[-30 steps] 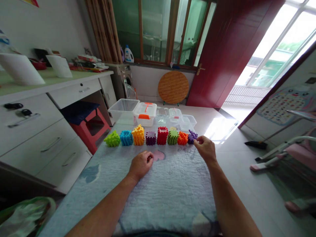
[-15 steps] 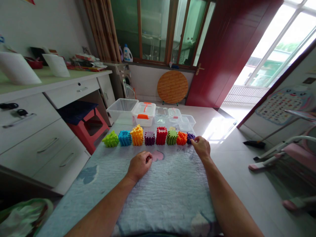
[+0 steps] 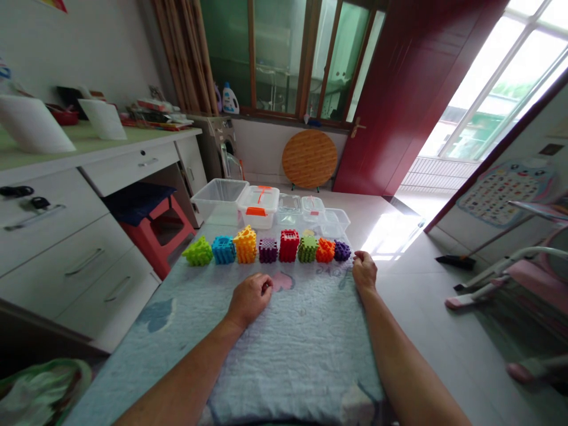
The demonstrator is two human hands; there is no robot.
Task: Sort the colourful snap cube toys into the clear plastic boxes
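A row of several coloured bumpy plastic block shapes crosses the cloth-covered table point(image 3: 302, 331). From left to right they are a lime green block point(image 3: 198, 252), a blue block point(image 3: 223, 249), a yellow block point(image 3: 245, 245), a purple block point(image 3: 268, 251), a red block point(image 3: 289, 246), a green block point(image 3: 307, 250), an orange block point(image 3: 325, 251) and a dark violet block point(image 3: 342, 251). My left hand point(image 3: 251, 297) rests on the cloth in front of the purple one, fingers curled with nothing showing in them. Just right of the violet block, apart from it, my right hand point(image 3: 365, 272) has its fingers closed, holding nothing visible.
Behind the blocks stand an open clear bin point(image 3: 220, 200), a lidded box with orange clips point(image 3: 258, 207), and smaller clear containers point(image 3: 289, 209). A red stool point(image 3: 166, 234) and white drawers point(image 3: 89, 254) are at left. A pink chair point(image 3: 535, 281) stands right.
My right hand has come off the dark violet block and moved slightly right, leaving it at the row's end. My left hand has stayed in place.
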